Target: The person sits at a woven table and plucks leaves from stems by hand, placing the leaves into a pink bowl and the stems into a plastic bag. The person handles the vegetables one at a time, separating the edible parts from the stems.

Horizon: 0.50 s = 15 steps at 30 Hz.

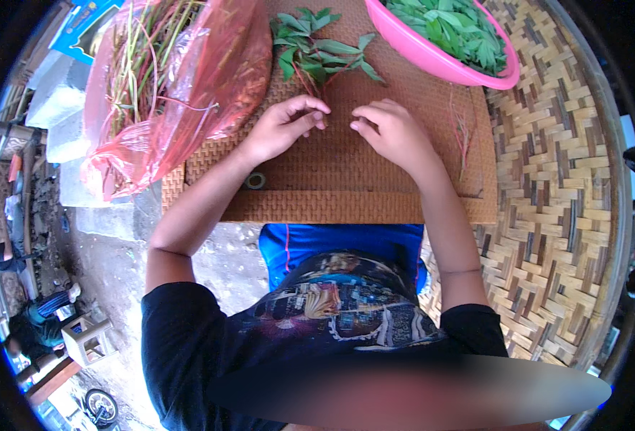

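My left hand (290,125) is over the brown woven-pattern table (322,204), fingers curled, at the lower ends of reddish stems; whether it grips one I cannot tell. Those stems belong to a small bunch of green leaves (322,54) lying just beyond my hands. To the right, my right hand (390,126) has its fingers bent with a gap to the thumb and nothing visible between them. A pink plastic basin (430,62) at the table's far right holds many green leaves (457,32). Several bare reddish stems (462,134) lie right of my right hand.
A red plastic bag (225,64) full of stems (145,64) covers the table's left side. Near the front edge lies a small roll of tape (255,181). A woven bamboo wall (554,188) stands at the right. Other people are far off at the left.
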Each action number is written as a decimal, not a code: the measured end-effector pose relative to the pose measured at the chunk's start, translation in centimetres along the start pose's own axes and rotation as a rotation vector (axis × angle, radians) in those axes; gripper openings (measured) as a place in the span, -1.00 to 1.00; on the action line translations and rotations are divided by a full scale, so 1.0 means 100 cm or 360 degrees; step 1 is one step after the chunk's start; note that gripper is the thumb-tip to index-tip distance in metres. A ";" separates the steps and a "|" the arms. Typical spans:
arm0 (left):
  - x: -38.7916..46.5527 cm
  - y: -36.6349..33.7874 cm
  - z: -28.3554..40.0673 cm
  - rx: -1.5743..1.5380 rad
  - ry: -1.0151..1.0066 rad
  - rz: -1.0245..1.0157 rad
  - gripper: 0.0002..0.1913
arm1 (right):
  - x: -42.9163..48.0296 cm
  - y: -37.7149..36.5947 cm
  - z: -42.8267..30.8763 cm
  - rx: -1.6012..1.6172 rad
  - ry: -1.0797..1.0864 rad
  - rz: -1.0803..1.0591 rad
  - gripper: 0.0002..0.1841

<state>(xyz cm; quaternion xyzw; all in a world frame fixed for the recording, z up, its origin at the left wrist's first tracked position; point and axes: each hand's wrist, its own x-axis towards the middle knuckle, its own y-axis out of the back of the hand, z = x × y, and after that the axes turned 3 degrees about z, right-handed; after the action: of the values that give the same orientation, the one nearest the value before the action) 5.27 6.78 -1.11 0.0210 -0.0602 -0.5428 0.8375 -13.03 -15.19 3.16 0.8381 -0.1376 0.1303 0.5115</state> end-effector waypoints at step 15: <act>0.000 -0.010 0.028 0.1309 -0.0823 -0.0150 -0.61 | 0.049 -0.065 0.044 -0.0501 -0.0101 0.0093 -0.49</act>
<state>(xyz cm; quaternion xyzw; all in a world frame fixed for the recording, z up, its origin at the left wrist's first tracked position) 4.05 6.47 1.57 0.2174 -0.4746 -0.4988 0.6919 -5.77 -16.71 -2.40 0.7470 -0.1967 0.0956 0.6278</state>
